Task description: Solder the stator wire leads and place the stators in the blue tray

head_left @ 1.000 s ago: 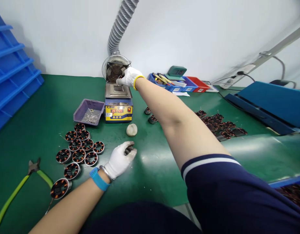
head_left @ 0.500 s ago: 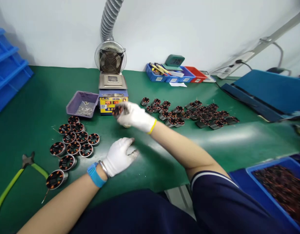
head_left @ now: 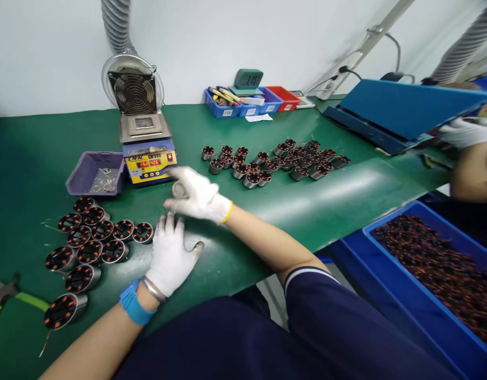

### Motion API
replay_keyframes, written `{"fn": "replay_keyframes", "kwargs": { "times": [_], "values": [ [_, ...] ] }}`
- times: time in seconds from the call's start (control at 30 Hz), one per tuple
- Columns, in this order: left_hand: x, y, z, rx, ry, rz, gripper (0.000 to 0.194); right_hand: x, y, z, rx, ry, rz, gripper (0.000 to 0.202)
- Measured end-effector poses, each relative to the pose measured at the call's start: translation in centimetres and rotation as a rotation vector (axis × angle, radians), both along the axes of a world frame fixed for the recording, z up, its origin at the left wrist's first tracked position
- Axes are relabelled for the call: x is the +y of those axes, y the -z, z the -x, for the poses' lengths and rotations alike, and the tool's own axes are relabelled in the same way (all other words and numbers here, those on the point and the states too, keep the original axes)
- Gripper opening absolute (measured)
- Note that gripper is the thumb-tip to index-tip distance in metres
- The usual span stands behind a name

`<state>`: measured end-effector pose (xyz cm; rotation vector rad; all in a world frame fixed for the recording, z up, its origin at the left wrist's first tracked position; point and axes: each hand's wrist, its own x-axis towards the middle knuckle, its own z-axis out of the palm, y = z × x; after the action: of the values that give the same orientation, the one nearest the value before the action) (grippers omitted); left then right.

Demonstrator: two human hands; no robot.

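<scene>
My left hand (head_left: pixel 172 256), in a white glove, lies palm down on the green table with its thumb spread. Its fingertips are beside a round motor part (head_left: pixel 143 233) with copper windings, at the right end of a group of similar parts (head_left: pixel 90 252). My right hand (head_left: pixel 198 196), gloved and slightly blurred, is just above the left, with thumb and forefinger apart around a small round pale object (head_left: pixel 180 189); no grip on it can be made out. Behind it stands a yellow and blue soldering unit (head_left: pixel 150 164) with a red display.
A purple tray (head_left: pixel 77 177) of metal bits sits left of the unit. Green-handled cutters (head_left: pixel 8 290) lie at the left. More motor parts (head_left: pixel 252 180) stand right of centre. A blue bin (head_left: pixel 370 227) is at the lower right. Another person's gloved hand (head_left: pixel 467 132) shows at far right.
The motor part from my right hand now stands at the group's right end, and that hand has opened. My left hand has moved towards the group. The view has turned right.
</scene>
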<state>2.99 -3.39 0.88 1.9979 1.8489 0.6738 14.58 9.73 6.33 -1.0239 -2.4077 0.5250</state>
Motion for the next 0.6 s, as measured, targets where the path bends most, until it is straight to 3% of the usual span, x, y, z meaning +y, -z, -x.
{"fn": "replay_keyframes", "kwargs": {
  "times": [0.07, 0.13, 0.27, 0.33, 0.43, 0.53, 0.6],
  "values": [
    [0.1, 0.1, -0.2, 0.105, -0.028, -0.033, 0.067, 2.0, 0.2, -3.2, -0.084, 0.307, -0.127, 0.06],
    [0.1, 0.3, -0.3, 0.171, -0.032, -0.042, 0.068, 4.0, 1.0, -5.7, -0.258, 0.469, -0.182, 0.061],
    [0.3, 0.6, 0.1, 0.066, -0.03, -0.061, 0.063, 6.3, 2.7, -7.7, -0.492, 0.402, -0.228, 0.059],
    [0.5, 0.5, 0.7, -0.16, -0.038, -0.081, 0.057, 5.9, 2.8, -7.7, -0.476, 0.414, -0.229, 0.055],
    [0.8, -0.3, 1.3, -0.712, -0.114, 0.019, 0.056, 2.8, 2.0, -7.0, -0.283, 0.423, -0.18, 0.053],
    [0.8, -1.1, 1.2, -1.272, -0.167, 0.348, 0.06, -2.5, 0.7, -5.6, 0.005, 0.148, -0.134, 0.05],
    [0.6, -1.5, 1.1, -1.503, -0.199, 0.523, 0.057, -5.8, 0.2, -4.4, 0.084, -0.1, -0.134, 0.045]
  ]
}}
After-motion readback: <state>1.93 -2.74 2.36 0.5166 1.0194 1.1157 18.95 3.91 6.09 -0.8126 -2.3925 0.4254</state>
